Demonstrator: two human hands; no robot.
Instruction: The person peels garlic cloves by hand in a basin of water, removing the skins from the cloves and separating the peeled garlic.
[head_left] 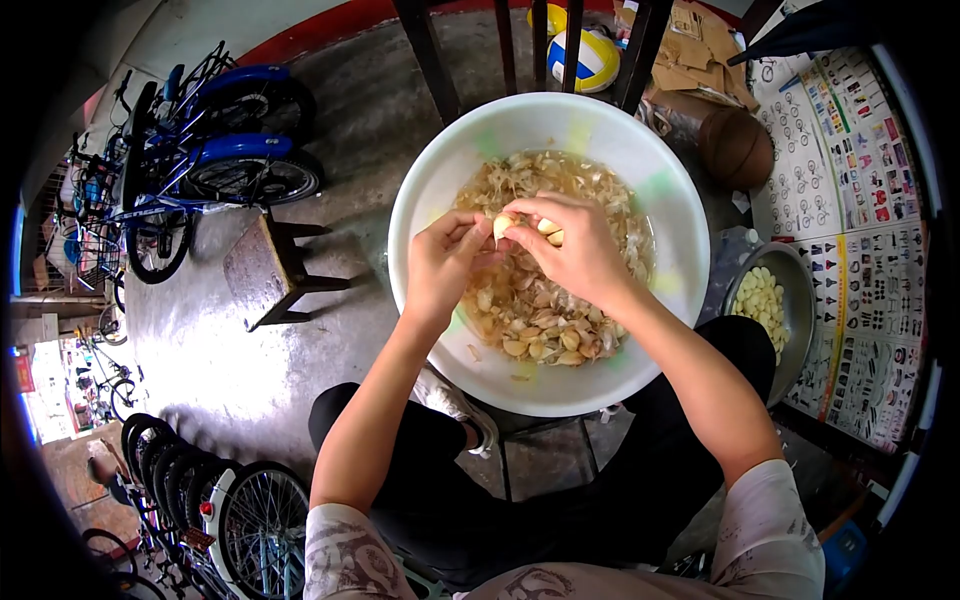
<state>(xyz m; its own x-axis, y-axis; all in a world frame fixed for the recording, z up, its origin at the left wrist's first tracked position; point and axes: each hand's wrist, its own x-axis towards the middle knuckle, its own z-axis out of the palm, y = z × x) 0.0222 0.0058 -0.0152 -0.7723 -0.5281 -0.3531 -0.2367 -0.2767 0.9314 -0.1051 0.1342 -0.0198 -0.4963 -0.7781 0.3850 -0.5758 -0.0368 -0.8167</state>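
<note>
Hands and vessels, seen from above. My left hand (447, 262) has its thumb and fingertips drawn together at the left side of a pale cream garlic clove (505, 226); my right hand (577, 248) clamps the same clove between thumb and forefinger. Two further pale cloves (550, 232) show within the curl of my right hand. The clove lies between my two hands, above a large round white plastic basin (422, 330) with faint green and yellow patches. In the basin, cloudy yellowish water holds loose papery tan skins (510, 183); brownish, skin-covered cloves (545, 342) gather at the side nearer me. To the right, beside my black-trousered knee (738, 345), a round grey metal bowl (797, 300) contains smooth, whitish peeled cloves (760, 303). To the left, a small dark wooden stool (262, 268) stands on the grey floor (330, 345), well apart from the basin.
</note>
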